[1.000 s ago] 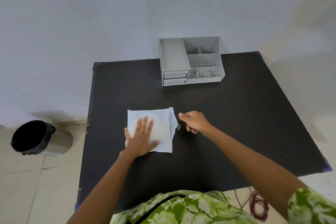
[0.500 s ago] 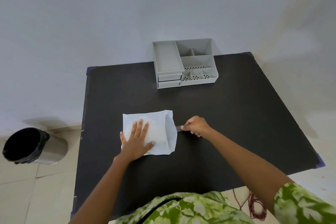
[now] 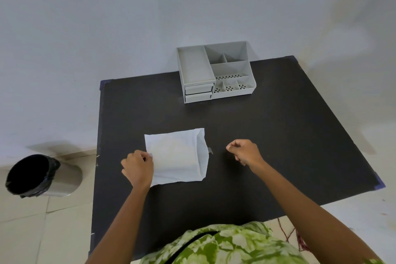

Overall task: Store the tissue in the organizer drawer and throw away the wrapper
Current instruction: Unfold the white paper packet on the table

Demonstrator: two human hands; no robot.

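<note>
A white tissue (image 3: 177, 156) lies flat on the black table (image 3: 278, 135), its right edge folded up a little. My left hand (image 3: 138, 167) pinches the tissue's left edge. A small greyish scrap of wrapper (image 3: 210, 150) sits on the table, touching the tissue's right edge. To the right of it, my right hand (image 3: 244, 152) hovers with fingers curled shut; nothing shows in it. At the table's far edge stands the grey organizer (image 3: 248, 90), and both of its small drawers (image 3: 198, 93) at the front left are closed.
On the floor to the left of the table stands a metal bin (image 3: 66, 180) with a black liner. A white wall rises right behind the organizer. Red cord (image 3: 300, 240) lies on the floor at the lower right.
My left hand slid from lying flat on the tissue to pinching its left edge. My right hand drew back to the right, away from the scrap at the tissue's right edge.
</note>
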